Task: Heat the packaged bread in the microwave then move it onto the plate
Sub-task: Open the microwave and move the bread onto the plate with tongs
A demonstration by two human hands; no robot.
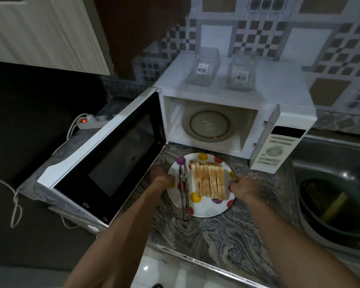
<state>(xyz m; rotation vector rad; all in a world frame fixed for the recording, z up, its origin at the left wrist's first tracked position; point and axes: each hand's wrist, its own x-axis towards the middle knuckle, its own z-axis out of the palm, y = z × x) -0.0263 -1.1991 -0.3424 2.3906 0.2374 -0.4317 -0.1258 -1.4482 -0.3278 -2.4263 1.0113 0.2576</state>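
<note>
A row of sliced bread [208, 181] lies on a white plate [204, 209] with coloured dots, on the counter in front of the microwave [233, 104]. Metal tongs [184, 190] lie on the plate's left part. The microwave door [104, 161] stands wide open to the left and the glass turntable [209, 125] inside is bare. My left hand [161, 177] grips the plate's left rim. My right hand [244, 187] grips the plate's right rim, fingers curled at the edge.
Two clear plastic containers [204, 67] stand on top of the microwave. A steel sink [333, 183] holding a dark bowl lies to the right. A power strip [89, 122] with a lit switch sits behind the door. The counter edge [195, 260] runs below the plate.
</note>
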